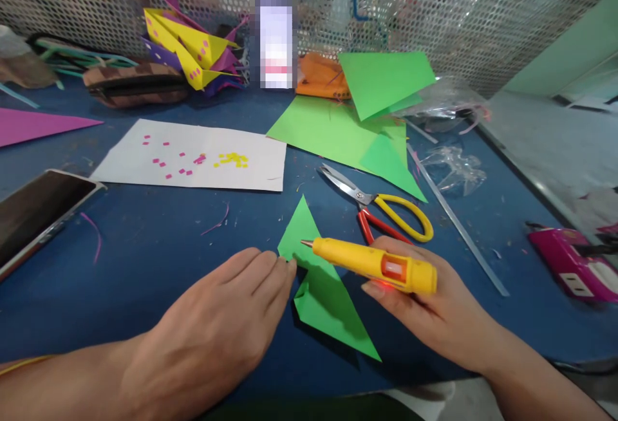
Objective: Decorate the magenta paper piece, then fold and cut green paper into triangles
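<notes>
Glue gun [374, 265] gripped in right hand [434, 315], lower centre of frame, nozzle over folded green paper [324, 289]. Left hand [217, 331] flat, fingers released, fingertips pinning paper's left edge. Advice: keep pressing firm, fingertips away from hot nozzle, small dot only. Scissors [381, 205] just behind.

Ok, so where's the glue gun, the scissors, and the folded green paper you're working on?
glue gun [374, 265], head view, on the middle of its yellow body.
scissors [403, 215], head view, on the yellow handle loop.
folded green paper [328, 299], head view, on its flat lower part.
</notes>
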{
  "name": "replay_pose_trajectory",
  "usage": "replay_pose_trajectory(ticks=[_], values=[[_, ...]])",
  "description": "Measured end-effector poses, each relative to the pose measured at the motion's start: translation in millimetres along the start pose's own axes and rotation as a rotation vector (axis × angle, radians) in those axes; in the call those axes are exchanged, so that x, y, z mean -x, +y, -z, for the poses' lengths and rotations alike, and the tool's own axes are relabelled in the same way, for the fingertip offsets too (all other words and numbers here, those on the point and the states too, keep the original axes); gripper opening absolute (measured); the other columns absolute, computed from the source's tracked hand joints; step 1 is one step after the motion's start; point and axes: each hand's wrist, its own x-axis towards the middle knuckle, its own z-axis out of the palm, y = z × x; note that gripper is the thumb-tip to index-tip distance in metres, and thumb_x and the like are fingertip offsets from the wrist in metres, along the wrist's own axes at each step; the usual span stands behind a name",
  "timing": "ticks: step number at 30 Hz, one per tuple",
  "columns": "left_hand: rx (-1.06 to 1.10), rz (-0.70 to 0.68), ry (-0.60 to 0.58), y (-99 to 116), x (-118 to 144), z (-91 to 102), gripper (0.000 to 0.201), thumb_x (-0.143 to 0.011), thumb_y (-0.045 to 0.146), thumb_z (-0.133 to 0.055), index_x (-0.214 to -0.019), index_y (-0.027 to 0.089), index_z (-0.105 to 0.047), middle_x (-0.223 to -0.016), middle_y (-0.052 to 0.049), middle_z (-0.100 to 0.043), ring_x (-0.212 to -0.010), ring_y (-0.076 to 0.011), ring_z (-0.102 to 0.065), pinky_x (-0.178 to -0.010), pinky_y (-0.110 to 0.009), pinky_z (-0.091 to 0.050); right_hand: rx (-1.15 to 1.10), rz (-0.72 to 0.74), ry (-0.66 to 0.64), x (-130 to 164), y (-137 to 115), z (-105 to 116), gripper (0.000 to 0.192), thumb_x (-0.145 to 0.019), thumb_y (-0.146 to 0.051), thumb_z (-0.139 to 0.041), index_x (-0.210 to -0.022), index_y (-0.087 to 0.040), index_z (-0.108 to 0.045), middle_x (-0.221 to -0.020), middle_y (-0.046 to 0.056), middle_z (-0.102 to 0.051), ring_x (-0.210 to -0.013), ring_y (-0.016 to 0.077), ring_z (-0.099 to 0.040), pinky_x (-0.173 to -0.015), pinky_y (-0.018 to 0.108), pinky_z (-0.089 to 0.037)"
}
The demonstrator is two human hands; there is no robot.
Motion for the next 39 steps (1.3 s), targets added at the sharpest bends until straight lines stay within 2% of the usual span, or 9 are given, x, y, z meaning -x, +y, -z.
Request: replay_pose_trajectory(ticks=[6, 10, 15, 19, 25, 30, 34, 37, 39], values=[[0.02, -0.027, -0.102, 3, 4, -6.1, 0.034, -0.085, 0.003, -0.045, -0.109, 0.004, -0.069, -0.108, -0.018, -0.068, -0.097, -0.0324, -0.061, -0.081, -0.046, -0.055, -0.025, -0.03, 0.084, 3, 3, 1, 0.015, -0.094, -0.035, -0.056, -0.095, -0.021, -0.062, -0.088, 0.003, -0.069, -0.077, 0.0165, -0.066, -0.07, 0.028, -0.054], [0.032, -0.028, -0.11, 1, 5, -6.7, 0.032, -0.082, 0.003, -0.048, -0.106, 0.004, -0.069, -0.108, -0.018, -0.068, -0.097, -0.0328, -0.061, -0.078, -0.046, -0.054, 0.016, -0.107, 0.261, 3, 18, 13, 0.021, -0.095, -0.036, -0.052, -0.104, -0.021, -0.063, -0.097, 0.006, -0.071, -0.089, 0.0208, -0.068, -0.077, 0.033, -0.055], [0.003, -0.015, -0.094, 0, 4, -4.5, 0.035, -0.081, 0.002, -0.049, -0.111, 0.002, -0.068, -0.111, -0.018, -0.068, -0.098, -0.0313, -0.061, -0.084, -0.044, -0.054, 0.492, -0.377, 0.49, -14, 65, 52, 0.029, -0.089, -0.036, -0.054, -0.108, -0.016, -0.064, -0.099, 0.013, -0.068, -0.088, 0.0315, -0.066, -0.075, 0.044, -0.053], [0.001, 0.022, -0.084, 2, 2, -2.8, 0.037, -0.083, -0.002, -0.042, -0.11, 0.005, -0.067, -0.108, -0.015, -0.069, -0.094, -0.0261, -0.063, -0.084, -0.04, -0.053, 0.933, -0.516, 0.403, -33, 100, 83, 0.037, -0.083, -0.029, -0.068, -0.114, -0.009, -0.065, -0.105, 0.02, -0.063, -0.1, 0.034, -0.062, -0.082, 0.041, -0.049], [-0.004, 0.041, -0.088, 2, 1, -2.2, 0.035, -0.089, 0.001, -0.038, -0.109, 0.011, -0.065, -0.098, -0.011, -0.07, -0.089, -0.0234, -0.063, -0.079, -0.037, -0.053, 1.118, -0.631, 0.26, -38, 127, 94, 0.032, -0.094, -0.034, -0.057, -0.109, -0.007, -0.064, -0.104, 0.022, -0.062, -0.092, 0.0287, -0.059, -0.073, 0.033, -0.041], [0.004, 0.048, -0.045, 2, 3, -6.0, 0.031, -0.09, 0.005, -0.04, -0.107, 0.011, -0.066, -0.099, -0.012, -0.069, -0.092, -0.0248, -0.062, -0.083, -0.04, -0.052, 1.16, -0.631, 0.228, -37, 126, 91, 0.041, -0.1, -0.036, -0.039, -0.113, -0.003, -0.061, -0.105, 0.026, -0.06, -0.089, 0.0306, -0.058, -0.068, 0.036, -0.033], [0.005, 0.047, -0.067, 2, 5, -8.0, 0.032, -0.089, 0.005, -0.04, -0.11, 0.009, -0.065, -0.102, -0.014, -0.069, -0.094, -0.0256, -0.062, -0.083, -0.041, -0.052, 1.117, -0.69, 0.222, -35, 112, 95, 0.046, -0.099, -0.038, -0.041, -0.118, -0.001, -0.058, -0.11, 0.03, -0.06, -0.093, 0.0335, -0.06, -0.065, 0.037, -0.032], [0.016, 0.044, -0.072, 1, 4, -6.7, 0.031, -0.09, 0.005, -0.041, -0.108, 0.01, -0.065, -0.101, -0.013, -0.069, -0.093, -0.0251, -0.062, -0.083, -0.041, -0.052, 1.127, -0.634, 0.402, -30, 88, 89, 0.045, -0.096, -0.034, -0.049, -0.122, 0.001, -0.057, -0.114, 0.032, -0.061, -0.099, 0.0365, -0.061, -0.068, 0.04, -0.036], [0.024, 0.033, -0.065, 0, 3, -5.0, 0.029, -0.09, 0.006, -0.042, -0.106, 0.011, -0.066, -0.099, -0.012, -0.069, -0.093, -0.0248, -0.062, -0.083, -0.04, -0.052, 1.073, -0.372, 0.603, -26, 63, 73, 0.04, -0.096, -0.029, -0.05, -0.126, -0.004, -0.057, -0.117, 0.027, -0.064, -0.105, 0.0354, -0.06, -0.077, 0.042, -0.04]])
